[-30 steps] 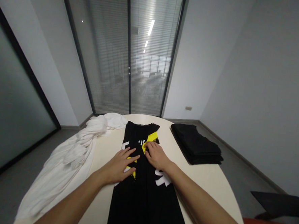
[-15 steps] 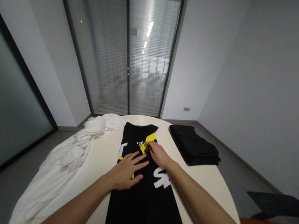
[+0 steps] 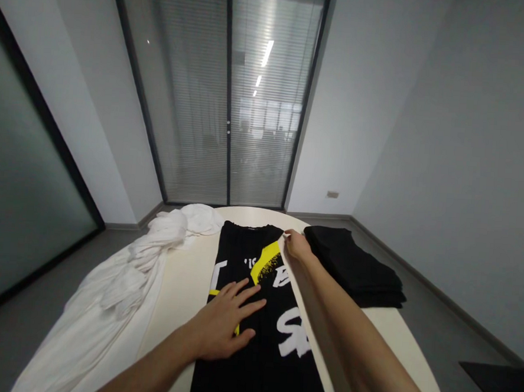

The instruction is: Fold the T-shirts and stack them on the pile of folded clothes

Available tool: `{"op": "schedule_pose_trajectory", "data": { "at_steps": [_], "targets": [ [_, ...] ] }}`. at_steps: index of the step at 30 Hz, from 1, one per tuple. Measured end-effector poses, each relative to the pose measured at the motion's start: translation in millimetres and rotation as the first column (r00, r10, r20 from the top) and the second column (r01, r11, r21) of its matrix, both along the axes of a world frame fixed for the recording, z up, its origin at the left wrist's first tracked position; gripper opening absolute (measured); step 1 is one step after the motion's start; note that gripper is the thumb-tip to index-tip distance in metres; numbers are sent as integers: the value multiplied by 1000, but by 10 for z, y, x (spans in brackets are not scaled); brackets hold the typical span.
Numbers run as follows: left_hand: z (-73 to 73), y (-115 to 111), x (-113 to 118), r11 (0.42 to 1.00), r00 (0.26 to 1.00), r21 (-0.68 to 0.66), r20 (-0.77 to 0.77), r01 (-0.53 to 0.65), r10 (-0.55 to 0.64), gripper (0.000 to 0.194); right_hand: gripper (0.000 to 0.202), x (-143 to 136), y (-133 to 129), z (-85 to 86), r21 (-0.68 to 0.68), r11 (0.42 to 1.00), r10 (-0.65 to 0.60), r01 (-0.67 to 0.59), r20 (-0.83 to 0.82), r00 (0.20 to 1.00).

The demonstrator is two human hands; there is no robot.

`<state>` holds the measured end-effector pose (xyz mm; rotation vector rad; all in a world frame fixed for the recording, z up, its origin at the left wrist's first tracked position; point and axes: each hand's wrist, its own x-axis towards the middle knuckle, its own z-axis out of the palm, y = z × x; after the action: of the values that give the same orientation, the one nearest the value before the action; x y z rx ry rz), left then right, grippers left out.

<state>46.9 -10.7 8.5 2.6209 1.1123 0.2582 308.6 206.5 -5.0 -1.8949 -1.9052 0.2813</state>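
Evidently the black garment [image 3: 258, 358] lies lengthwise on the round table [image 3: 181, 274] directly ahead of the person, collar toward 12 o'clock, its yellow-and-white print [image 3: 263, 263] facing up. Taking the garment's middle as the hub, the left hand [image 3: 227, 327] rests palm down at 9 o'clock, fingers spread wide, probably so that its broad contact keeps the cloth from sliding. At 1 o'clock the right hand [image 3: 298, 245] meets the shoulder edge with fingers bent; whether they pinch the fabric or merely touch it, I cannot tell. That placement seems suited to controlling the edge while the opposite palm steadies the body. Rumpled white cloth [image 3: 124, 279] sprawls at 10 o'clock, and a folded black stack [image 3: 353, 266] sits at 2 o'clock, both to the sides, which presumably leaves the central strip for the garment.
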Motion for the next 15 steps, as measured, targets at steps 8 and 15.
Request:
{"op": "schedule_pose_trajectory", "data": {
  "at_steps": [8, 15],
  "targets": [
    [-5, 50, -1, 999, 1000, -39, 11, 4, -4, 69, 26, -93, 398, -60, -47, 999, 10, -13, -63, 998],
    [37, 74, 23, 997, 1000, -71, 17, 3, -1, 71, 35, -248, 643, 115, 60, 998, -18, 20, -37, 999]
  ]
}}
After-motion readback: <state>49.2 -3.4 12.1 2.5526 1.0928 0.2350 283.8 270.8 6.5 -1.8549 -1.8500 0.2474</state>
